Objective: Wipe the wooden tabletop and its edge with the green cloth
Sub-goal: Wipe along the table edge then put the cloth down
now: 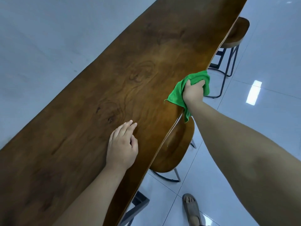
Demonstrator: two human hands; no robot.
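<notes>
Right hand [193, 91] closed around a bunched bright green microfibre cloth [176, 93], pressed over the right edge of the long dark brown wooden surface [114, 82], roughly midway along its visible length. Cloth folded over the rim, part lying on top, one loose corner dangling below the edge, just above the near round wooden stool with black metal legs [177, 144]. Left hand [122, 147] open, palm down, fingers loosely spread, resting flat on the wood nearer the body, gripping nothing. Likely risks from here: dangling corner catching on the stool seat tucked beneath the rim during a slide along the edge; bunched hold leaving only a narrow strip of cloth in contact, so streaks or missed patches along the rim; grip slipping off the rounded edge and dropping the cloth onto the glossy pale tiled floor [260, 62]. Further along, a second matching stool [236, 33] close under the far stretch, another possible snag. Sandalled foot [190, 207] on shiny tile, a probable slip hazard under a long forward reach.
</notes>
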